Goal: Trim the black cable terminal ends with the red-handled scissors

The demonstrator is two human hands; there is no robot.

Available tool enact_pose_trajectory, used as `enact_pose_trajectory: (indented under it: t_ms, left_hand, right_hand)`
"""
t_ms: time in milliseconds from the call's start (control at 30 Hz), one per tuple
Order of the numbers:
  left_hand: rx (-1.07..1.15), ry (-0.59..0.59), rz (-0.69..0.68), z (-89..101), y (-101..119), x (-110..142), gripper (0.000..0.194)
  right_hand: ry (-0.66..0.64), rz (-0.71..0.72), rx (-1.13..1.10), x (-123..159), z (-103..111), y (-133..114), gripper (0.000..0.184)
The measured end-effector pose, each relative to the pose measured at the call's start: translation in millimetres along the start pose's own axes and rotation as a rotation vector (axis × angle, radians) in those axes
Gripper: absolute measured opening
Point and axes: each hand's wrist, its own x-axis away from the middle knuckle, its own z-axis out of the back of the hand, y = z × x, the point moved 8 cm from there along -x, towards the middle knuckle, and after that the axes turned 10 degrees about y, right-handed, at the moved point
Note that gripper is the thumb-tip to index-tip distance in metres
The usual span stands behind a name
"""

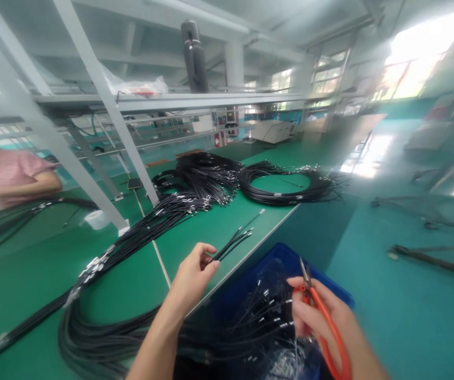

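Note:
My left hand [199, 269] is closed around a few thin black cables [232, 244], whose ends point away to the right over the green table. In my right hand [321, 311] is a pair of scissors [331, 330] with orange handles, its blades angled up and slightly apart. Below both hands a blue bin [339, 287] holds clear scraps [286, 364], and many black cable ends with white tips [266, 316] hang over it. A thick bundle of black cables [92, 327] curves across the table at the left, passing under my left forearm.
A coiled cable ring [278, 198] and a cable heap [206, 174] lie farther back on the green table [195, 232]. White shelf posts [127, 153] rise at the left. A person in a pink top [9, 177] sits beyond them. A dark bottle [194, 58] stands on the shelf.

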Motion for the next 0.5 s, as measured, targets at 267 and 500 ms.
enact_pose_trajectory:
  t_ms: [267, 500]
  left_hand:
    - [0.187, -0.225, -0.321, -57.7, 117.8, 52.8, 0.014]
    - [0.393, -0.197, -0.073, -75.3, 75.4, 68.8, 0.013]
  right_hand:
    - [-0.014, -0.098, -0.016, -1.8, -4.4, 11.9, 0.045]
    - [0.082, 0.026, -0.300, 4.1, 11.9, 0.6, 0.038]
